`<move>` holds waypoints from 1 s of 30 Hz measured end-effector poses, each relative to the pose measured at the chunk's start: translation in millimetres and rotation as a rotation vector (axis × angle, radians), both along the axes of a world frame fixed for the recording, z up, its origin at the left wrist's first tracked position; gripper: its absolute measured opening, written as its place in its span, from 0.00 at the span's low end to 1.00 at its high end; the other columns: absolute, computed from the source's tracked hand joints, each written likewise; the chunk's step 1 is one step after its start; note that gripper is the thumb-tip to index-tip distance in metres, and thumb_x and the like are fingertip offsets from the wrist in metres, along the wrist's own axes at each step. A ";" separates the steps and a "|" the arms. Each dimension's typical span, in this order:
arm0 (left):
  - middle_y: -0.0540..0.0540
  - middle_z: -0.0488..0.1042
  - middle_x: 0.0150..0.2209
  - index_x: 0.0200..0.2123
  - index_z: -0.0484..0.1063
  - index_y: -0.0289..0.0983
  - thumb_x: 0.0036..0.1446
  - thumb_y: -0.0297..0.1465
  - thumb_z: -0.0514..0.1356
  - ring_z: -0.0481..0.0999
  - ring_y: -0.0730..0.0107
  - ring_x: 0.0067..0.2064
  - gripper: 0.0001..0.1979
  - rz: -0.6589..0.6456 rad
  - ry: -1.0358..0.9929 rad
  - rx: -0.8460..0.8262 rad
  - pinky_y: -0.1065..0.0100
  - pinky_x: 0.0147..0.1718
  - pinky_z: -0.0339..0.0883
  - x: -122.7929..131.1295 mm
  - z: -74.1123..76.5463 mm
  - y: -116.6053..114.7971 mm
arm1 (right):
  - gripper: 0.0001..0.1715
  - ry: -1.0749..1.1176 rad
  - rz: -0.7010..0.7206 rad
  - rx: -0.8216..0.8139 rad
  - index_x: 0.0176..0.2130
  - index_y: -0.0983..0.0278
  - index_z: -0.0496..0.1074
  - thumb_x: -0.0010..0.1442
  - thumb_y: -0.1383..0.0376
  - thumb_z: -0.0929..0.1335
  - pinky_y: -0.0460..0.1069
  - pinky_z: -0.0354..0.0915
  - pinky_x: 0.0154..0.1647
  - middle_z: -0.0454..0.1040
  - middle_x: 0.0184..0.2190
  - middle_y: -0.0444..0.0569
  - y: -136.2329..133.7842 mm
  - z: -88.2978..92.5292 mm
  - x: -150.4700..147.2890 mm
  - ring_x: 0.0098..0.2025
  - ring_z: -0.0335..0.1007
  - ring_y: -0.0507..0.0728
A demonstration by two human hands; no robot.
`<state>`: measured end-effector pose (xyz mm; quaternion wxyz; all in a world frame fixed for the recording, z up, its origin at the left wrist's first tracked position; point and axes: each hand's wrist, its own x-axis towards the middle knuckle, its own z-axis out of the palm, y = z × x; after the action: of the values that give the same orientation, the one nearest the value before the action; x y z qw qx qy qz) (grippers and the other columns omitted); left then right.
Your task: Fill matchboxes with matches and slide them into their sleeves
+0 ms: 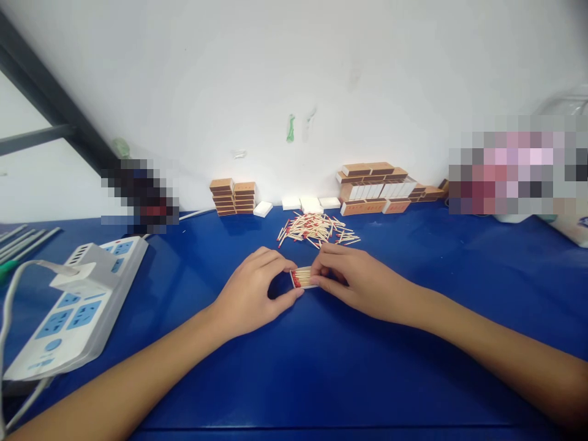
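Observation:
A small white matchbox tray filled with red-tipped matches rests on the blue table, between my two hands. My left hand grips its left end, thumb on the near edge and fingers on the far edge. At the tray's right end, my right hand has its fingers pinched over the matches; whether a match is between the fingertips is hidden. Just behind lies a loose pile of matches, most with red heads. The right part of the tray is covered by my right fingers.
Stacked matchboxes stand at the back left, and a bigger stack at the back right. White trays lie between them. A power strip with a plugged-in cable is at left. Blurred objects sit at both sides.

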<state>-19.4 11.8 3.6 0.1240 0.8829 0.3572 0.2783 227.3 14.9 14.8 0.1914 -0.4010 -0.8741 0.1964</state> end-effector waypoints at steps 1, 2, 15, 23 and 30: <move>0.44 0.80 0.44 0.47 0.76 0.39 0.65 0.36 0.67 0.76 0.57 0.47 0.11 -0.001 -0.002 0.001 0.53 0.49 0.72 -0.2 0.1 -0.2 | 0.08 0.003 0.001 -0.006 0.39 0.61 0.74 0.71 0.65 0.66 0.50 0.64 0.36 0.75 0.40 0.50 -0.4 0.0 -1.0 0.35 0.72 0.55; 0.44 0.80 0.44 0.48 0.76 0.39 0.65 0.36 0.67 0.77 0.57 0.47 0.11 -0.001 -0.004 0.002 0.53 0.49 0.72 -0.4 0.1 -0.4 | 0.08 0.006 0.004 -0.006 0.39 0.61 0.74 0.71 0.65 0.66 0.50 0.64 0.35 0.76 0.40 0.50 -0.5 0.4 -1.6 0.35 0.72 0.55; 0.44 0.80 0.45 0.48 0.77 0.38 0.65 0.36 0.67 0.76 0.57 0.47 0.11 -0.009 0.002 -0.004 0.53 0.49 0.72 -3.1 -0.4 -1.7 | 0.12 -0.217 -0.202 0.178 0.37 0.61 0.76 0.67 0.58 0.66 0.55 0.63 0.37 0.80 0.34 0.53 71.7 14.0 95.3 0.35 0.72 0.59; 0.44 0.80 0.44 0.48 0.77 0.39 0.65 0.36 0.67 0.76 0.57 0.47 0.12 -0.009 0.011 -0.014 0.52 0.49 0.72 -2.8 -1.2 -1.5 | 0.17 -0.160 -0.148 -0.067 0.38 0.61 0.78 0.65 0.52 0.68 0.52 0.66 0.33 0.80 0.32 0.50 74.0 3.5 83.3 0.32 0.73 0.57; 0.44 0.80 0.44 0.48 0.77 0.40 0.64 0.36 0.67 0.76 0.57 0.47 0.11 -0.009 0.007 -0.010 0.52 0.49 0.72 -3.7 -1.7 -2.1 | 0.19 -0.199 -0.170 -0.096 0.36 0.61 0.75 0.68 0.50 0.65 0.52 0.65 0.32 0.79 0.32 0.51 70.9 1.1 85.7 0.31 0.72 0.58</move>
<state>-23.2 9.7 1.9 0.1285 0.8849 0.3551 0.2727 313.0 85.8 16.0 0.1002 -0.5000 -0.8411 0.1805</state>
